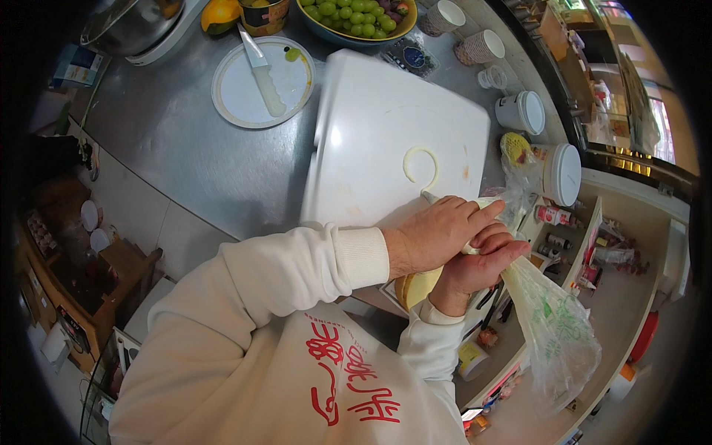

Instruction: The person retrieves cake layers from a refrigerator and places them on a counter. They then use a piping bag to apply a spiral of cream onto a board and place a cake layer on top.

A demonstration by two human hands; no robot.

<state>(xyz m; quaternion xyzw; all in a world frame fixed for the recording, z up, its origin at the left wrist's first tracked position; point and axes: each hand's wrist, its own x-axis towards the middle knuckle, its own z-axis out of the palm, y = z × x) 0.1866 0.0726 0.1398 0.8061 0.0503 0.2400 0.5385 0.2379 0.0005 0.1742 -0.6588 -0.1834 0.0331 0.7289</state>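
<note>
Both of my hands grip a clear plastic piping bag (556, 322) filled with pale cream. My left hand (439, 231) wraps the lower part, close to the metal nozzle (428, 196). Behind it, my right hand (481, 270) clasps the bag's upper part, and the loose, green-printed end hangs down to the right. The nozzle tip is at a white, smooth slab-like surface (378, 122), which may be an upturned container. An open ring of piped cream (421, 161) lies on that surface, one end reaching the nozzle. Partly hidden beneath my forearms is a round yellow item, perhaps a cake (425, 286).
Left of the white surface, a round plate (233, 89) carries a white-handled knife (264, 83). A bowl of green grapes (356, 16) stands behind. Paper cups (481, 45) and white tubs (562, 175) line the right edge. Below right, an open drawer (623, 233) holds small items.
</note>
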